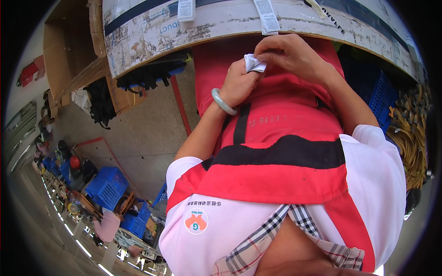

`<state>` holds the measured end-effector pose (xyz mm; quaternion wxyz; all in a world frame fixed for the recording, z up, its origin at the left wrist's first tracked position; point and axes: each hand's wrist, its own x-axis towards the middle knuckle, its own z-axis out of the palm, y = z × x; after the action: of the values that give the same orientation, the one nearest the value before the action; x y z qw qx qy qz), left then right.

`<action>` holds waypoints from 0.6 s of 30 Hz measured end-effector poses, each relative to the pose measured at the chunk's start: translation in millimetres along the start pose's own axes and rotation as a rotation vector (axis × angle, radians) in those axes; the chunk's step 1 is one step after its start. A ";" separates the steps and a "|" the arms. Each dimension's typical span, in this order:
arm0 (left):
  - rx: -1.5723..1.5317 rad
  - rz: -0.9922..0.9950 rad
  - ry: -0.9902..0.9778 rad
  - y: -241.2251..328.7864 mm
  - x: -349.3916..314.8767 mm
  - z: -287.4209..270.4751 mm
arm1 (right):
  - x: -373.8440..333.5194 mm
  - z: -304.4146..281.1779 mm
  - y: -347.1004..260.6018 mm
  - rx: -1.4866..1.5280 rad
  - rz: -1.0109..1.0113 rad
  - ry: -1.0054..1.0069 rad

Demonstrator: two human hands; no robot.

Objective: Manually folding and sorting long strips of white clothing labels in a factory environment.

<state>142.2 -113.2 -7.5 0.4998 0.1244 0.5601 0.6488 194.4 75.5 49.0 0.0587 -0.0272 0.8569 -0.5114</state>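
Note:
A small bundle of folded white labels (254,64) is held up in front of my red apron, just off the table's near edge. My left hand (239,85), with a pale bangle on its wrist, is closed around the lower part of the bundle. From the other side my right hand (291,56) pinches the bundle's upper edge between thumb and fingers. On the table beyond lie a stack of white printed labels (186,10) at the left and a long white label strip (266,16) nearer the middle.
The worn, paper-covered table (147,39) spans the far side, with a pale strap (316,8) on it. An open cardboard box (73,50) stands left, black straps (152,76) hang below the edge. At right are a blue crate (383,94) and a heap of tan strips (410,133).

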 end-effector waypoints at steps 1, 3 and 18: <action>0.036 0.010 0.001 0.0 0.3 0.4 | -0.3 -0.2 1.1 -0.003 0.002 -0.009; 0.047 -0.006 -0.004 0.8 -0.3 1.6 | -0.4 -1.1 1.1 -0.005 0.002 -0.018; 0.098 0.020 -0.050 -6.1 -0.5 0.5 | 1.3 -5.9 7.9 -0.042 -0.097 -0.086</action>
<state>145.8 -114.0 -12.3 0.5007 0.1704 0.5771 0.6223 192.5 84.3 44.7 0.0701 -0.0917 0.8617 -0.4941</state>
